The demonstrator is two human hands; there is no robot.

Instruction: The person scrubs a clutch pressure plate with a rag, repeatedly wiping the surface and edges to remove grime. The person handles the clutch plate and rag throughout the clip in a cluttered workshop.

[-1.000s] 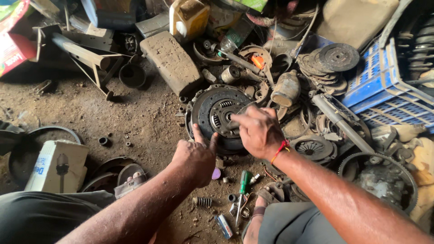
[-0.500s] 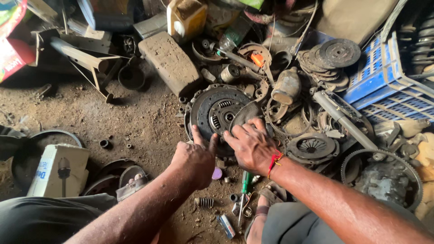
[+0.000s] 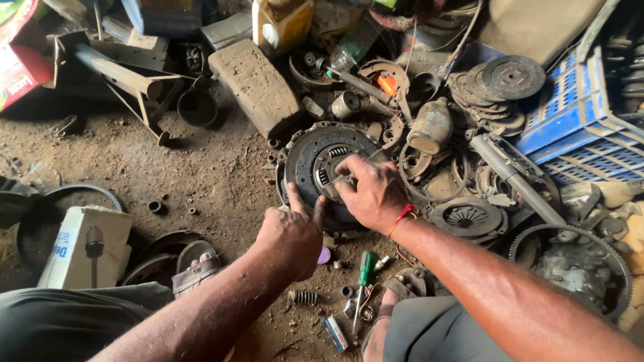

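A round, dark clutch disc [image 3: 322, 164] lies flat on the dirt floor in front of me. My left hand [image 3: 290, 231] rests at its near edge, two fingers spread and touching the rim. My right hand [image 3: 369, 191], with a red thread at the wrist, lies over the disc's right side; its fingertips pinch a small metal part at the hub. What exactly the fingers hold is too small to tell.
A green-handled screwdriver [image 3: 364, 268], a coil spring [image 3: 305, 296] and small loose parts lie near my knees. Gears and clutch plates [image 3: 469, 218] pile up at the right beside a blue crate [image 3: 570, 127]. A white box [image 3: 87, 248] stands left, a grey block [image 3: 255, 84] behind.
My right hand has slid from the disc's centre toward its near right side. The left hand has shifted slightly right along the rim.
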